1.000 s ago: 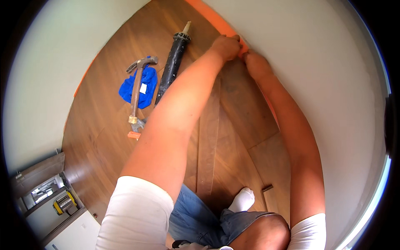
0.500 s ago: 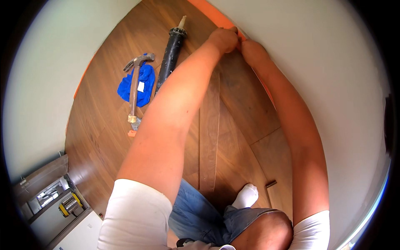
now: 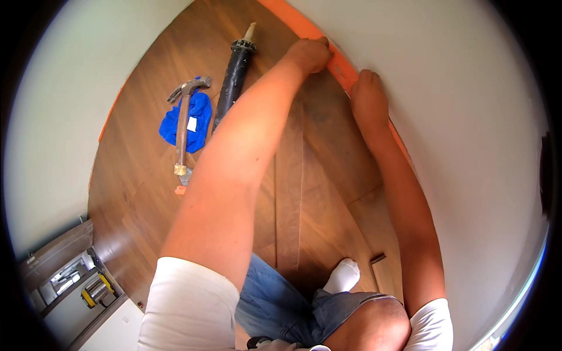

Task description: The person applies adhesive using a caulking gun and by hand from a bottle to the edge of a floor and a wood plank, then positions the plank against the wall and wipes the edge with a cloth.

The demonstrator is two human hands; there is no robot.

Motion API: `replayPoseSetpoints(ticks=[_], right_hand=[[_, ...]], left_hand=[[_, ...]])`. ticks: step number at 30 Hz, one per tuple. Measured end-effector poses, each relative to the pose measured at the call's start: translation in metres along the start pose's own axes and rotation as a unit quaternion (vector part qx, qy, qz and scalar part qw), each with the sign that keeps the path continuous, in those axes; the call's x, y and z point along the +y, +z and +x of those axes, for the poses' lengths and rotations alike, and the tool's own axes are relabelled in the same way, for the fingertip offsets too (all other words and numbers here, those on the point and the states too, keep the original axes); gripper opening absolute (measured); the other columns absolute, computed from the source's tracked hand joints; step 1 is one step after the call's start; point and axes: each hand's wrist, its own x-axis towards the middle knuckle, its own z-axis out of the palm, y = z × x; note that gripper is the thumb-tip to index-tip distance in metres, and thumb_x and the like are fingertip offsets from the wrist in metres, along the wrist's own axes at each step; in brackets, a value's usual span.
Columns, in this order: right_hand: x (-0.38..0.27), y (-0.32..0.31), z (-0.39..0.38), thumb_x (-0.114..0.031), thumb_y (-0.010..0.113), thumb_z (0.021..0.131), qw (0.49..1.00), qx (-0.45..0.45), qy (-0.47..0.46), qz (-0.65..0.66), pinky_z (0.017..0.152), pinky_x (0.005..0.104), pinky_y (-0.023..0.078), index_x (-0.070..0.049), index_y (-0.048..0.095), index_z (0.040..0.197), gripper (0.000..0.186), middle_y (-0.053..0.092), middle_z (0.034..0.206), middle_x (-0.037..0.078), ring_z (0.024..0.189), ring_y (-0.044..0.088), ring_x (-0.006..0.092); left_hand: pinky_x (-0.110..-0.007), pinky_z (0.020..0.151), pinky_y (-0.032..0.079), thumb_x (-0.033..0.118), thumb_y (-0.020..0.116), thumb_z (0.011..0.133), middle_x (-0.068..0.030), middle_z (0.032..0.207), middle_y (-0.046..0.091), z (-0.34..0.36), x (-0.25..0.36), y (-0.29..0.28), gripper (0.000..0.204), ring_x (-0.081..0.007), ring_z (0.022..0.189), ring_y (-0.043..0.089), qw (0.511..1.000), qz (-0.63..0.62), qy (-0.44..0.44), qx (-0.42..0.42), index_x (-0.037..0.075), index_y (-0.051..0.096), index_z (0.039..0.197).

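Observation:
My left hand (image 3: 310, 55) is closed on the orange strip (image 3: 281, 14) along the foot of the right wall, fingertips partly hidden. My right hand (image 3: 369, 102), nearer me, has bunched, bent fingers on that same strip, their tips against the wall side. Left of my arms, a black tube applicator (image 3: 234, 76) with a pale nozzle lies on the wooden floor (image 3: 140, 152). A claw hammer (image 3: 184, 124) rests across a blue cloth (image 3: 168, 126); a grey tool with an orange part (image 3: 180, 190) is partly hidden behind my left forearm.
Pale walls (image 3: 468, 146) rise either side. A narrow board (image 3: 287, 210) lies by my socked foot (image 3: 342, 275), with a small dark piece (image 3: 378, 257) to its right. At lower left are an opened panel (image 3: 58, 243) and a yellow-black tool (image 3: 96, 291).
My right hand has slid back toward me along the orange strip, away from my left hand, exposing more of it. My left hand shifted slightly up and left in the picture.

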Motion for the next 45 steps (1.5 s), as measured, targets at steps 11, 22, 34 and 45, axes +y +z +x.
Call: replayPoseSetpoints(ticks=[11, 22, 34, 45], right_hand=[[0.002, -0.11, -0.172, -0.012, 0.052, 0.102, 0.859, -0.291, 0.048, 0.419, 0.083, 0.0413, 0.053, -0.005, 0.069, 0.104, 0.019, 0.072, 0.101, 0.013, 0.094, 0.069, 0.0276], [0.119, -0.114, -0.191, -0.005, 0.057, 0.094, 0.989, -0.132, 0.059, 0.019, 0.077, 0.0442, 0.057, -0.005, 0.072, 0.113, 0.024, 0.07, 0.102, 0.019, 0.092, 0.07, 0.0336], [0.141, -0.073, -0.178, -0.002, 0.056, 0.093, 0.983, -0.181, -0.001, -0.032, 0.084, 0.0478, 0.058, -0.002, 0.069, 0.113, 0.024, 0.071, 0.107, 0.02, 0.097, 0.071, 0.0372], [0.121, -0.105, -0.175, -0.026, 0.047, 0.107, 0.932, -0.221, 0.221, 0.181, 0.087, 0.0487, 0.051, -0.001, 0.062, 0.111, 0.029, 0.068, 0.104, 0.021, 0.098, 0.065, 0.0383]], left_hand=[[-0.045, 0.103, 0.052, 0.018, 0.051, 0.1, -0.0112, 0.137, 0.063, -0.001, 0.021, -0.012, 0.03, -0.0368, 0.119, 0.064, 0.992, 0.089, 0.08, 0.05, 0.016, 0.069, 0.124], [-0.046, 0.097, 0.05, 0.002, 0.057, 0.082, -0.0122, 0.106, 0.072, -0.099, 0.17, 0.034, 0.029, -0.0331, 0.1, 0.066, 0.924, -0.087, 0.275, 0.25, 0.008, 0.076, 0.103], [-0.039, 0.106, 0.046, 0.01, 0.055, 0.094, -0.005, 0.117, 0.069, -0.126, 0.23, 0.054, 0.029, -0.0283, 0.11, 0.061, 0.966, -0.028, 0.245, 0.078, 0.012, 0.078, 0.112], [-0.04, 0.102, 0.047, 0.013, 0.053, 0.097, -0.0054, 0.114, 0.069, -0.124, 0.225, 0.056, 0.028, -0.0271, 0.103, 0.065, 0.958, -0.01, 0.273, 0.09, 0.013, 0.078, 0.112]])
